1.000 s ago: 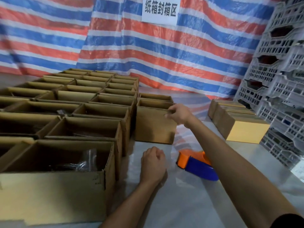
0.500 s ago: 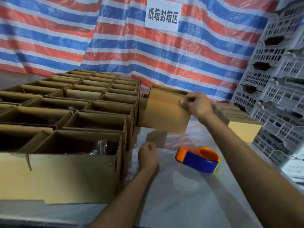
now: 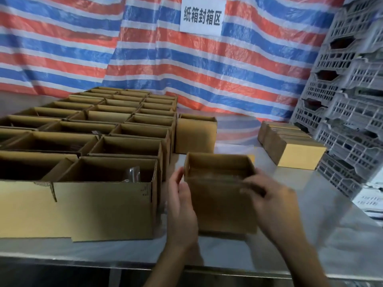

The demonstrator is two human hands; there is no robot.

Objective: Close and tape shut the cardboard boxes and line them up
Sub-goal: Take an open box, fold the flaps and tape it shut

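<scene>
A small open cardboard box point(image 3: 221, 208) stands near the front edge of the table, its flaps not folded shut. My right hand point(image 3: 273, 201) grips its near right rim, blurred by motion. My left hand point(image 3: 181, 208) lies with relaxed fingers against the box's left side. Several rows of open boxes point(image 3: 116, 141) fill the left of the table. One more open box point(image 3: 194, 135) stands just behind the held one. A short row of closed boxes point(image 3: 290, 146) lies at the right. The tape dispenser is hidden behind the held box.
Grey plastic crates point(image 3: 352, 100) are stacked along the right side. A striped tarp point(image 3: 207, 69) with a white sign point(image 3: 202, 16) hangs behind. The steel table point(image 3: 331, 235) shows bare surface at the front right, and its front edge runs just below my hands.
My right hand carried the box from the far stack down to the table front. My left hand opened from a fist and came against the box's left side. The dispenser went out of sight.
</scene>
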